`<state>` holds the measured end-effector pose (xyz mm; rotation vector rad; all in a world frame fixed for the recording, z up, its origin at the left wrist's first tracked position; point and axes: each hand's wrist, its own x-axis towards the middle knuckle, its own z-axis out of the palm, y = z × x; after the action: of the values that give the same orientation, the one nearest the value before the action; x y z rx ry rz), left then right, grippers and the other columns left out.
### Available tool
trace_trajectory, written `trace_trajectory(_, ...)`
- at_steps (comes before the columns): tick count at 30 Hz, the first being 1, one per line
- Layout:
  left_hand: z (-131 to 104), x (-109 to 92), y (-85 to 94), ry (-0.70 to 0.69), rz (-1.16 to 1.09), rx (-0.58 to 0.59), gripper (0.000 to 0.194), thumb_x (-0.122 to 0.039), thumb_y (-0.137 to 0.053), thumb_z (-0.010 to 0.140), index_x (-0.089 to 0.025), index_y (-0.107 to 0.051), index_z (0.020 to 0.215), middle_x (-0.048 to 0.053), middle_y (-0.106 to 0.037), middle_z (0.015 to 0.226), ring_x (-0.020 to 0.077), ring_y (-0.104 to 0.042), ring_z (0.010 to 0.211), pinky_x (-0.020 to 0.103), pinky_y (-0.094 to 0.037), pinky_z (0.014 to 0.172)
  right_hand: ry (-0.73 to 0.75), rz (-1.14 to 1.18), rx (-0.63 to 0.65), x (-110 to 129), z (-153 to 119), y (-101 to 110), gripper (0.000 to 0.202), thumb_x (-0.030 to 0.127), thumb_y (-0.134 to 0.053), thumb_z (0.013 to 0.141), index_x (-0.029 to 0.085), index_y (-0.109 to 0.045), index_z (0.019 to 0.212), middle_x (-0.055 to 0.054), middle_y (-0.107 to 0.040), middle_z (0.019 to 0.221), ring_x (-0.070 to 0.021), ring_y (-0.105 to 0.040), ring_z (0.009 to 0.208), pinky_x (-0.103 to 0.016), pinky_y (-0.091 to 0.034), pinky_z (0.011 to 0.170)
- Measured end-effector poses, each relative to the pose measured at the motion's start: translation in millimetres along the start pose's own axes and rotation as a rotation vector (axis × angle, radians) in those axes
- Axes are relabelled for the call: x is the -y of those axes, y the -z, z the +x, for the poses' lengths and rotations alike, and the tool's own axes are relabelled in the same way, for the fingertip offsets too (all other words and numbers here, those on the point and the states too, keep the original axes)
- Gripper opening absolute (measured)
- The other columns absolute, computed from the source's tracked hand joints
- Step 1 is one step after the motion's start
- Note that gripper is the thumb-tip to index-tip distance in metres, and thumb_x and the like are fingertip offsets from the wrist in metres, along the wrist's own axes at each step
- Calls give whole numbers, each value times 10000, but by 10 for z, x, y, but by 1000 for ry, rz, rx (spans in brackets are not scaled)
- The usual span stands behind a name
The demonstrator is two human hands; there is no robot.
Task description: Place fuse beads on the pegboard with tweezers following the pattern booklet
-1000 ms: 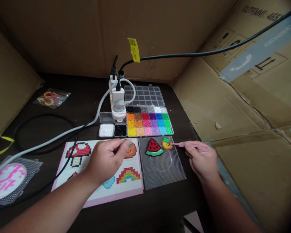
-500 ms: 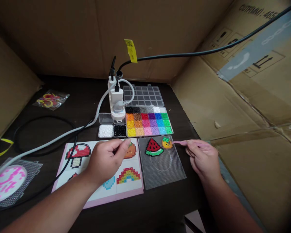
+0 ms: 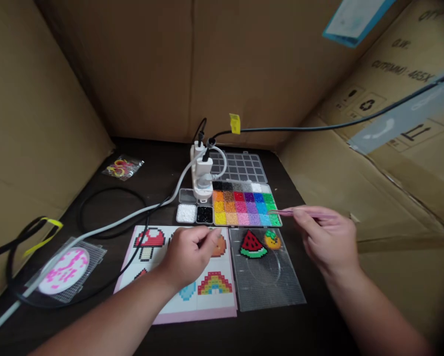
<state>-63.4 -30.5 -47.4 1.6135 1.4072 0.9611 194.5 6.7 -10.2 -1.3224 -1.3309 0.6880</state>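
Note:
My right hand [image 3: 328,240] grips pink tweezers [image 3: 303,213], whose tips are over the green and blue compartments at the right front of the bead box [image 3: 247,227]. Below the box lies a clear pegboard [image 3: 268,287]. It carries a red and green watermelon made of beads [image 3: 252,244] and, beside it, a small orange bead fruit with a green top [image 3: 272,240]. My left hand [image 3: 190,252] is closed above the pattern sheet [image 3: 166,316], covering part of its pictures. Whatever its curled fingers may hold is hidden.
A white power strip [image 3: 202,185] with plugs stands behind small boxes of white beads [image 3: 187,213] and black beads [image 3: 204,214]. A grey cable [image 3: 133,212] and black cables cross the left side. At left lies a pink-and-white oval piece [image 3: 65,269]; cardboard walls [image 3: 151,74] surround the table.
The tweezers in my right hand have moved from the orange bead fruit up to the bead box. My left hand stays closed over the pattern sheet. The camera view has shifted.

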Motion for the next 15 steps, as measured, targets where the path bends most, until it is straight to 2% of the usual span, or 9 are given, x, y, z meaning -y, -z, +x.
trace_trajectory(3,3,10,-5,-9,-8,-8,468,-395,-455,889,-186,-294,503,-54,-254,493,87,-277,491,234,-246,472,21,-17,82,66,209,-295,135,336,-772,678,208,-739,708,-67,-734,714,-190,-673,657,-306,-536,608)
trace_trajectory(8,8,26,-13,-31,-18,-6,467,-385,-451,897,-180,-275,516,-56,-249,505,86,-260,508,244,-229,486,70,-139,235,86,395,-738,153,322,-764,656,176,-721,669,-73,-729,670,-191,-672,613,-301,-534,582)
trace_trajectory(12,11,23,-13,-47,-39,-2,463,-355,-458,898,-176,-312,497,-57,-269,487,84,-265,497,246,-226,475,71,-204,329,40,419,-872,146,319,-721,696,176,-715,670,-67,-729,653,-192,-677,606,-293,-527,575)
trace_trajectory(15,9,23,-17,-45,-39,-6,456,-339,-477,889,-174,-333,489,-57,-283,476,83,-273,489,248,-221,470,76,-218,328,-7,417,-874,144,315,-709,707,177,-712,667,-63,-725,643,-191,-675,597,-292,-520,566)
